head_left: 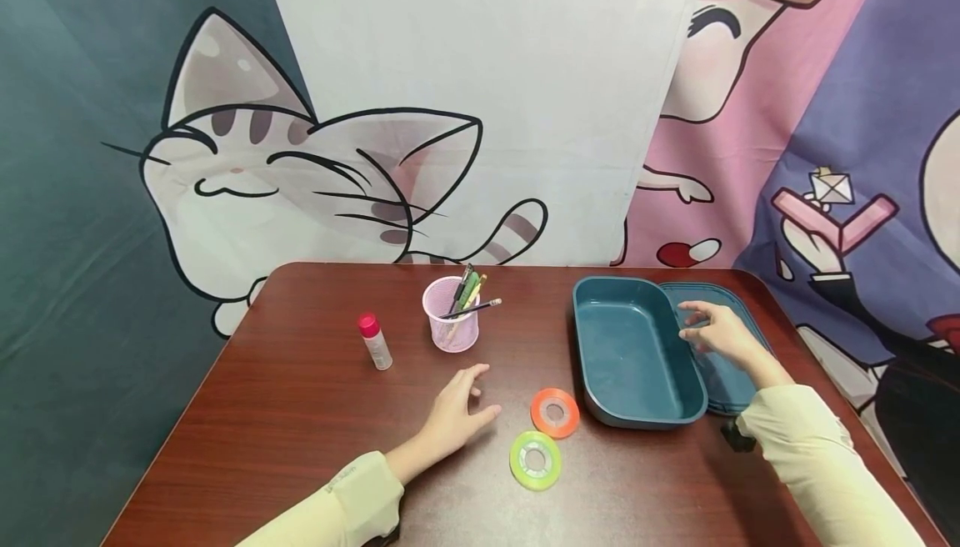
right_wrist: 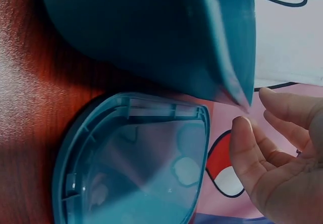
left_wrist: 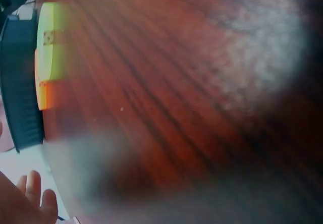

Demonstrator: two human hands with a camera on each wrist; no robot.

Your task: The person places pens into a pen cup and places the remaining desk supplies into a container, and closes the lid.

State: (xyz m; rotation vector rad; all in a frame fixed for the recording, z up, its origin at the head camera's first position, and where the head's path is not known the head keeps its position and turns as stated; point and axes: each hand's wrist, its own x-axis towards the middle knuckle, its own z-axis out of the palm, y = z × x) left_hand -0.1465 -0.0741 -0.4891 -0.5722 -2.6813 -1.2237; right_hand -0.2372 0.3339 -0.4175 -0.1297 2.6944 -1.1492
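Observation:
My left hand (head_left: pixel 450 414) hovers over the table with fingers spread and holds nothing. Just right of it lie a green tape roll (head_left: pixel 517 462) and an orange tape roll (head_left: pixel 538 410), nearly touching each other. At the right, my right hand (head_left: pixel 718 333) is above the teal lid (head_left: pixel 725 382), beside the right rim of an uncovered teal box (head_left: pixel 630 351). In the right wrist view its thumb and fingers are parted near the box's rim (right_wrist: pixel 222 47), with a gap between hand and rim. The box has nothing in it.
A lilac pen cup (head_left: pixel 454 337) with pens and a pencil stands at the back middle. Left of it stands a glue stick (head_left: pixel 377 345) with a red cap. The wooden table (head_left: pixel 247 439) ends at a cartoon-printed curtain (head_left: pixel 480 55) behind.

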